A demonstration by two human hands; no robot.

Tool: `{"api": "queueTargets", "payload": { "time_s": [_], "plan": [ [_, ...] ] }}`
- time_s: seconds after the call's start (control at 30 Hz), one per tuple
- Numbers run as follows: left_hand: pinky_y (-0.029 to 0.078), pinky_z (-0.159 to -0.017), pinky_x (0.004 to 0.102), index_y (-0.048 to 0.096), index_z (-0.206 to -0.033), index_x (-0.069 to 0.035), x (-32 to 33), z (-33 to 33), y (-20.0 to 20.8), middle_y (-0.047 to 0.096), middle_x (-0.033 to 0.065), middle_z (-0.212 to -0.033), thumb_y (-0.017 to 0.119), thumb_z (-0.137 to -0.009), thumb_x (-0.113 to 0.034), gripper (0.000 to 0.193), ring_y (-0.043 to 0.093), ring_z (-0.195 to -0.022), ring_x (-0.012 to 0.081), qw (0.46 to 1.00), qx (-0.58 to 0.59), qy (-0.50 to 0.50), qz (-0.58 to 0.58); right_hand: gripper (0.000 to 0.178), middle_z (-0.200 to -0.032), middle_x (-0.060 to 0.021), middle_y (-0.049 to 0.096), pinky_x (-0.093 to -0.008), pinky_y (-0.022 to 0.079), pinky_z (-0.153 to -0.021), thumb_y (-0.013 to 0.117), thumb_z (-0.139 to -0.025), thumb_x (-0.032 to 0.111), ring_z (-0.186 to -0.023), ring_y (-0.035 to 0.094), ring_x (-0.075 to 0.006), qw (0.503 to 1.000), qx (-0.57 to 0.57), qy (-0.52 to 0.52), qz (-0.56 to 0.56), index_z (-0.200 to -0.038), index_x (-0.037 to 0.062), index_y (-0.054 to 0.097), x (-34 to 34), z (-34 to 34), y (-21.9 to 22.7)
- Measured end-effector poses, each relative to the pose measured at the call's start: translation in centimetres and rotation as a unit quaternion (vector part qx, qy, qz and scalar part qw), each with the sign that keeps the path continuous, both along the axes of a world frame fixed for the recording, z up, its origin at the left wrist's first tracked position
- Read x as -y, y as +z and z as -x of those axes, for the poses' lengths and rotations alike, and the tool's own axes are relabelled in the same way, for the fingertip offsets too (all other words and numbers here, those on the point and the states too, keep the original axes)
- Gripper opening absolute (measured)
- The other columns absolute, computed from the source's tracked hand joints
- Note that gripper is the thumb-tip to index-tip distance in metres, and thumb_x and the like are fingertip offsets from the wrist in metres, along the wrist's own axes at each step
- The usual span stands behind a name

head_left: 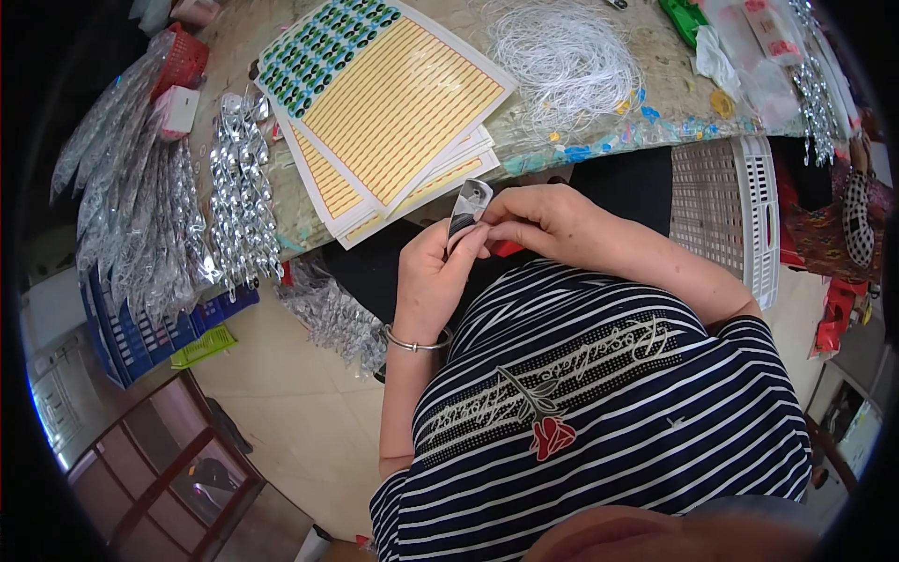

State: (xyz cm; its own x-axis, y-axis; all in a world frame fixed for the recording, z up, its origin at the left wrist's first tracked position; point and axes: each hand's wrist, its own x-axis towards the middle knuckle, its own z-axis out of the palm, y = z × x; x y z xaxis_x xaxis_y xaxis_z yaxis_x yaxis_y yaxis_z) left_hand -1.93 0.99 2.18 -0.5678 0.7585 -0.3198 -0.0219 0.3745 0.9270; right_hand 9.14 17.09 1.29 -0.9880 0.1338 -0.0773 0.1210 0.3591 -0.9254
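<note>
Just in front of the table's edge my two hands meet at a small shiny silver-and-clear piece (473,195) with a rounded top, a small dark spot near it and dark stripes lower down. My left hand (431,272) pinches it from the left between thumb and fingers. From the other side, my right hand (543,220) is closed, thumb and fingertips pressed together at the piece's lower right edge. The fingers hide its lower part, and I cannot tell its kind. Nearest beyond the hands lie printed sticker sheets (403,103), stacked askew, yellow-striped with green oval pictures.
A tangle of white string (562,61) lies on the worn table (534,155). Twisted silver strips (243,178) and clear-wrapped bundles (131,187) hang over its left edge. A red basket (178,61) stands behind them. Below, a pale plastic crate (757,220) stands at right.
</note>
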Motion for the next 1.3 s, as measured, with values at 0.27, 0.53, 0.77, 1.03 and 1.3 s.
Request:
{"api": "queueTargets", "payload": {
  "time_s": [0.27,0.53,0.77,1.03,1.3],
  "plan": [
    [0.04,-0.052,0.0192,0.065,-0.1,0.0,0.5,0.7,-0.3,0.063,0.0015,-0.073,0.058,-0.092,-0.022,0.024,0.049,-0.058,0.004,0.999,-0.001,0.025,0.03,0.009,-0.078,-0.0059,0.065,-0.0252,0.048,-0.063,0.062,-0.086,0.007,-0.069,0.061,-0.0132,0.995,-0.028,-0.067,-0.066,-0.092,0.0001,0.064,-1.4,-0.5,1.0],
    [0.041,-0.054,0.0201,0.052,-0.126,-0.001,0.5,0.5,-1.2,0.058,0.0024,-0.08,0.044,-0.099,-0.025,0.037,0.046,-0.06,0.0063,1.0,0.006,0.017,0.005,0.014,-0.078,0.0032,0.061,-0.0181,0.043,-0.064,0.061,-0.091,0.012,-0.071,0.051,-0.0011,0.971,0.035,-0.156,0.178,-0.096,-0.0001,0.066,-1.6,-0.5,3.1],
    [0.045,-0.054,0.018,0.052,-0.126,-0.001,0.1,-0.3,-0.9,0.057,0.0032,-0.089,0.05,-0.097,-0.016,0.033,0.052,-0.07,0.0062,0.994,0.089,0.027,-0.05,0.015,-0.075,0.0037,0.06,-0.0178,0.042,-0.061,0.06,-0.091,0.013,-0.068,0.049,-0.001,0.985,0.001,-0.136,0.103,-0.097,0.0002,0.066,-1.3,-0.2,2.5],
    [0.041,-0.051,0.0159,0.051,-0.127,-0.001,0.3,-0.5,-0.7,0.056,0.0001,-0.087,0.05,-0.096,-0.015,0.034,0.05,-0.066,0.0034,0.992,0.108,0.032,-0.064,0.016,-0.074,0.0035,0.06,-0.0181,0.041,-0.06,0.06,-0.091,0.014,-0.066,0.049,-0.0012,0.985,-0.002,-0.138,0.106,-0.096,-0.0001,0.066,-1.1,-0.4,2.0],
    [0.037,-0.048,0.0157,0.041,-0.138,-0.005,0.3,-0.6,-0.5,0.049,-0.0024,-0.079,0.05,-0.096,-0.015,0.043,0.043,-0.059,0.0023,0.99,0.116,0.036,-0.078,0.013,-0.075,0.0019,0.061,-0.0171,0.042,-0.06,0.059,-0.091,0.009,-0.067,0.05,-0.0007,0.987,0.026,-0.095,0.131,-0.097,-0.0005,0.065,-0.4,-0.7,3.3]
  ]
}}
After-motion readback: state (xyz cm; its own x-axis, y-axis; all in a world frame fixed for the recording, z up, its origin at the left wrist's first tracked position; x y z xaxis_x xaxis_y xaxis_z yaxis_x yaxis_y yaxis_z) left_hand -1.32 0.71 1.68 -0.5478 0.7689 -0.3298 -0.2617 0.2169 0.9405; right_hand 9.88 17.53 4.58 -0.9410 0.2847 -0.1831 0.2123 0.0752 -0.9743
